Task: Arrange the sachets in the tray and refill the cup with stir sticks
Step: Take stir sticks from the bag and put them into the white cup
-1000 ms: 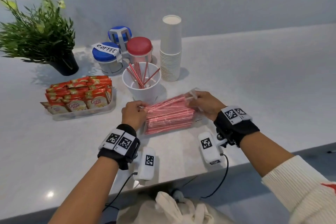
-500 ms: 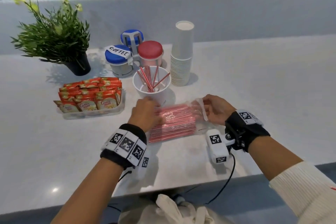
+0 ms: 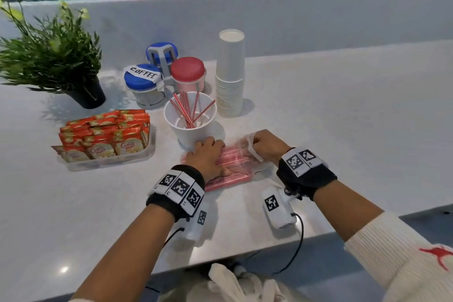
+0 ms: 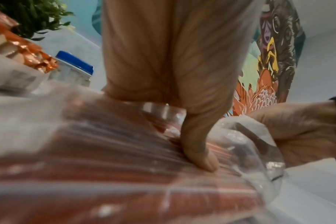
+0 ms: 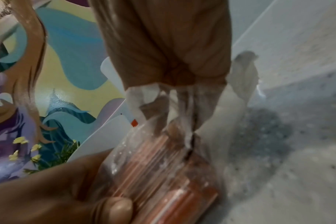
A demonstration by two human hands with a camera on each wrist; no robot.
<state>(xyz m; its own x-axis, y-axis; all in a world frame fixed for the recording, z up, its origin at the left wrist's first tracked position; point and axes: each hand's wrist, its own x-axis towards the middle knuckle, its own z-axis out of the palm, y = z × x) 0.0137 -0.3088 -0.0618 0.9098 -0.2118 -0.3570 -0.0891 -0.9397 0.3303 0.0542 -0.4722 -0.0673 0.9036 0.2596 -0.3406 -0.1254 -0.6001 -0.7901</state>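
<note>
A clear plastic bag of red-and-white stir sticks (image 3: 232, 169) lies on the counter in front of the white cup (image 3: 190, 130). A few stir sticks (image 3: 187, 109) stand in that cup. My left hand (image 3: 209, 153) lies over the bag's middle and grips it, with the thumb (image 4: 197, 145) pressed onto the sticks. My right hand (image 3: 261, 146) pinches the bunched plastic at the bag's right end (image 5: 175, 97). At the left, orange creamer sachets (image 3: 105, 135) stand in rows in a clear tray (image 3: 107, 164).
A stack of paper cups (image 3: 230, 76) stands right of the stir-stick cup. Behind it are jars with blue (image 3: 143, 81) and red (image 3: 188, 73) lids. A potted plant (image 3: 56, 56) sits at the far left. The counter's front edge (image 3: 245, 252) is close below my wrists.
My left hand has slid right from the bag's left end onto its middle. The two hands are now closer together, and the bag's right end is more bunched.
</note>
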